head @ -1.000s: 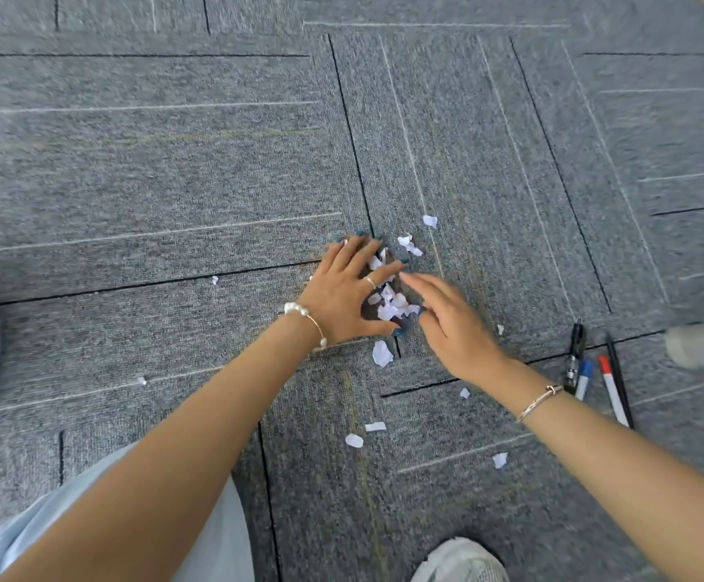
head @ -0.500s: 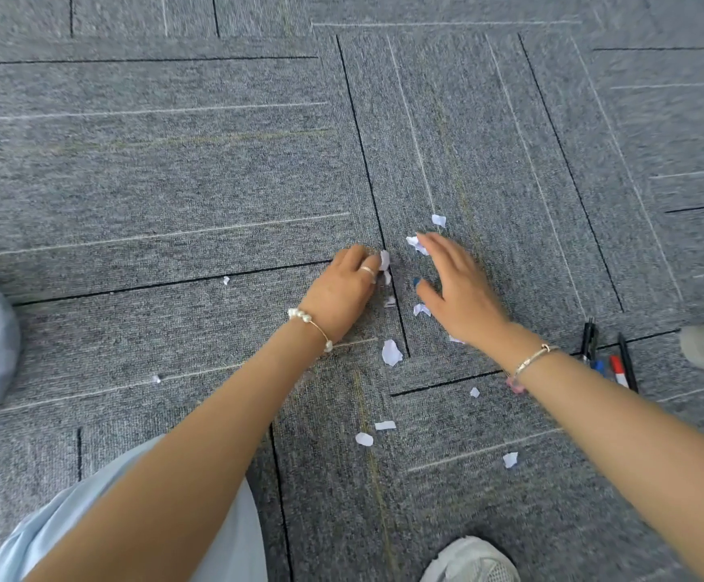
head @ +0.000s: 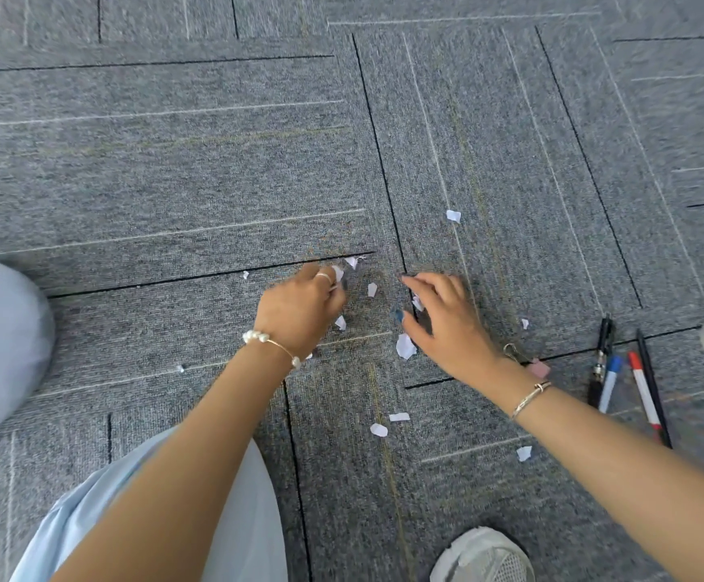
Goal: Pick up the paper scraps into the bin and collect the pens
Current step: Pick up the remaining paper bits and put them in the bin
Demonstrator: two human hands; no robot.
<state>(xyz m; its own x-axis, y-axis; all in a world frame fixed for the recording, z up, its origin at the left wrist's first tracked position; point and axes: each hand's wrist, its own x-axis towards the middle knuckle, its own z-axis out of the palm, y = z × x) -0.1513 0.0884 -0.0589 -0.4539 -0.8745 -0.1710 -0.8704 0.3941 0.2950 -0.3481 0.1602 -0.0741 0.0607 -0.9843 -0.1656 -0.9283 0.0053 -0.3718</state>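
Both bare arms reached forward and down, the left hand curled with fingertips pinched together, the right hand spread, fingers loosely bent.

white paper scraps, grey striped carpet
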